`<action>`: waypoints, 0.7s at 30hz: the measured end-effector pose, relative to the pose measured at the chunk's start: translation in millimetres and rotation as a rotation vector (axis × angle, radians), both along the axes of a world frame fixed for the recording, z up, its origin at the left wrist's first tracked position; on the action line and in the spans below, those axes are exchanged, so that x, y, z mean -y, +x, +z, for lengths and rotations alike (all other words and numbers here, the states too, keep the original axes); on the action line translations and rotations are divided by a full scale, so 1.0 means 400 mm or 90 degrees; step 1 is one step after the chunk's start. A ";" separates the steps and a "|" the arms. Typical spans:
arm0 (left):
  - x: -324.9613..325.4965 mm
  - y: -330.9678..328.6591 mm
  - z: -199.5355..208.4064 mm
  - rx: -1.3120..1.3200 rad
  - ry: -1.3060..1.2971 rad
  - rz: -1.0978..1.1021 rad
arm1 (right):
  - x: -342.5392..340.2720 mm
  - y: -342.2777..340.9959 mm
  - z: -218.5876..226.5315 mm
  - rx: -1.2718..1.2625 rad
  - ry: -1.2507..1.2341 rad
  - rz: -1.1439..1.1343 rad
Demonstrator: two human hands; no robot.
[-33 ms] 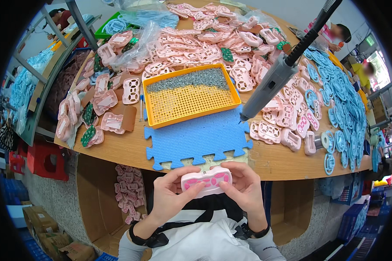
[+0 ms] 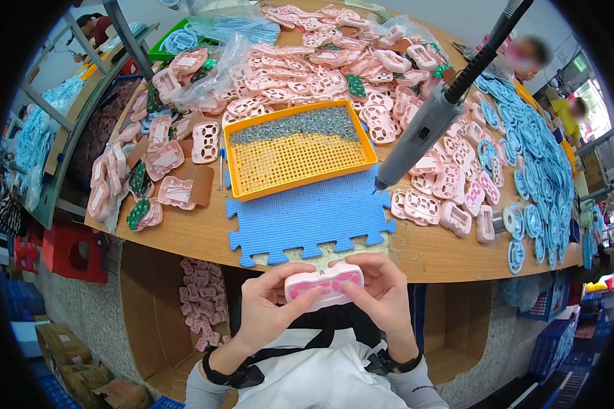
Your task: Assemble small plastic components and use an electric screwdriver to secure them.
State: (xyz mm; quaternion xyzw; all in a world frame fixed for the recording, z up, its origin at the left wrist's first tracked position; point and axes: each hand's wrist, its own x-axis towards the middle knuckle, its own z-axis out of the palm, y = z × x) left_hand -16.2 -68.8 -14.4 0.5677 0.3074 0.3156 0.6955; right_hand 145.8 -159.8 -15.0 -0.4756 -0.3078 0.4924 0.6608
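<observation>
Between my two hands I hold a pink and white plastic gamepad-shaped case (image 2: 325, 286) with darker pink buttons, just off the near table edge. My left hand (image 2: 274, 300) grips its left end, thumb on the front face. Its right end is in my right hand (image 2: 377, 293), with that thumb pressing near the buttons. Beyond them lies a blue foam mat (image 2: 300, 228). On the mat's far part rests a yellow perforated tray (image 2: 303, 193) with many small metal screws. A grey electric screwdriver (image 2: 419, 133) hangs above the mat's right side, touched by neither hand.
Pink plastic shells (image 2: 300, 75) are heaped at the back, with more at both sides. Light blue plastic parts (image 2: 532, 177) cover the right of the table. A cardboard box (image 2: 150, 307) below holds pink cases (image 2: 201, 296). Another person (image 2: 525, 54) sits at the far right.
My hands and the case are almost where they were. The screwdriver has swung very slightly left. The person at the far right has shifted a little.
</observation>
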 end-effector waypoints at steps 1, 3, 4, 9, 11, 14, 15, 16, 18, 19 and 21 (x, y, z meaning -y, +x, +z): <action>0.001 -0.002 0.000 0.000 0.001 0.002 | -0.004 0.000 -0.008 0.008 -0.002 -0.001; 0.002 -0.005 0.002 -0.020 -0.002 -0.007 | -0.011 -0.002 -0.013 0.016 -0.002 0.000; 0.000 -0.004 0.001 -0.020 -0.002 -0.007 | -0.014 -0.001 -0.012 0.009 -0.008 -0.007; -0.008 -0.006 -0.005 -0.008 -0.004 -0.022 | -0.024 0.003 -0.018 -0.014 0.008 -0.011; -0.009 -0.009 -0.006 0.001 -0.004 -0.026 | -0.026 0.002 -0.021 -0.019 0.030 -0.014; -0.010 -0.014 -0.015 0.004 0.014 -0.032 | -0.031 -0.003 -0.025 -0.029 0.032 -0.007; -0.010 -0.016 -0.018 0.000 0.032 -0.035 | -0.031 -0.006 -0.026 -0.029 0.032 -0.006; -0.010 -0.017 -0.019 0.000 0.032 -0.035 | -0.032 -0.008 -0.026 -0.014 0.034 -0.004; -0.009 -0.017 -0.020 -0.002 0.028 -0.041 | -0.034 -0.010 -0.025 0.001 0.035 -0.002; -0.009 -0.016 -0.020 -0.002 0.027 -0.040 | -0.036 -0.010 -0.023 0.007 0.033 -0.002; -0.009 -0.016 -0.018 -0.003 0.005 -0.028 | -0.037 -0.010 -0.024 0.014 0.030 -0.001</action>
